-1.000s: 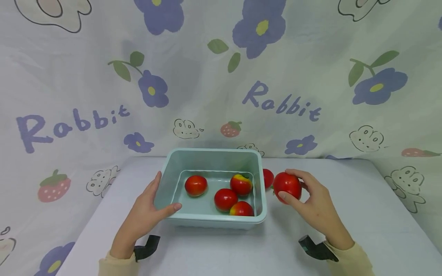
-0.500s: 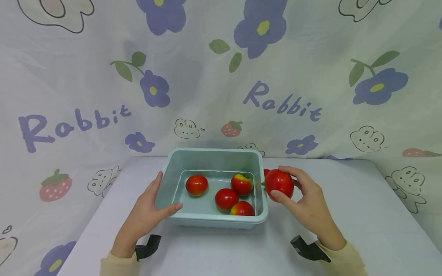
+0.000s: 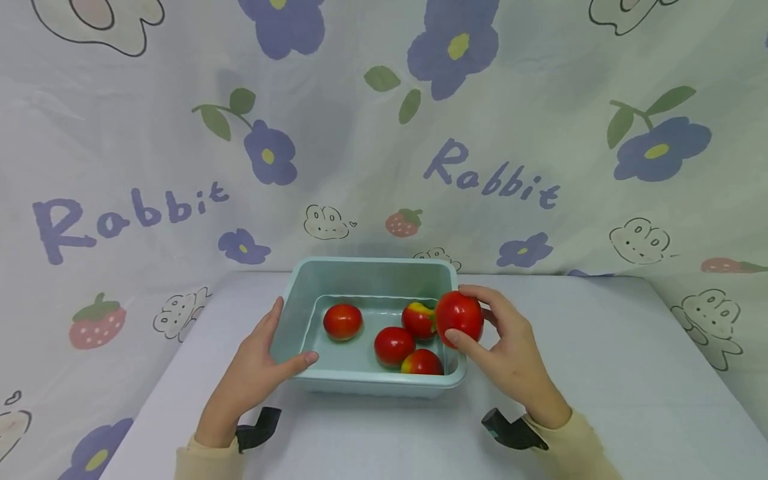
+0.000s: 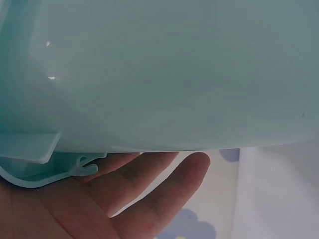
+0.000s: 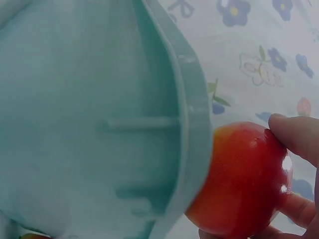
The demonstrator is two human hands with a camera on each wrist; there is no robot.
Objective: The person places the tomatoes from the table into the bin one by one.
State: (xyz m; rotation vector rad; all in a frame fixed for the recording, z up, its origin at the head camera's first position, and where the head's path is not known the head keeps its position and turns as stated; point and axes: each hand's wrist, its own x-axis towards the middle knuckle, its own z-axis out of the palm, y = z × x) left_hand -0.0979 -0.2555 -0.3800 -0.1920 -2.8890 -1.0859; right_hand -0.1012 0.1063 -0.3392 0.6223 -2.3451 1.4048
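Observation:
My right hand [image 3: 507, 340] grips a red tomato [image 3: 459, 319] between thumb and fingers, over the right rim of a pale green plastic basin [image 3: 366, 381]. Yellowish colour shows on the same tomato [image 5: 239, 179] in the right wrist view, close to the rim. Inside the basin lie a tomato [image 3: 343, 322] at left and three more at right, including a yellow-topped one [image 3: 418, 320]. At the basin's left front corner rests my left hand [image 3: 255, 370], thumb over the rim. Its fairly straight fingers [image 4: 164, 199] lie along the outer wall in the left wrist view.
The basin stands on a white tabletop [image 3: 600, 373], near a printed cloth backdrop [image 3: 360, 167]. A sliver of a red and green thing [image 5: 35, 236] shows low in the right wrist view, below the basin.
My right hand has carried the tomato leftward, from beside the basin to above its right rim. Another tomato, seen just right of the basin before, is now hidden. My left hand stays put.

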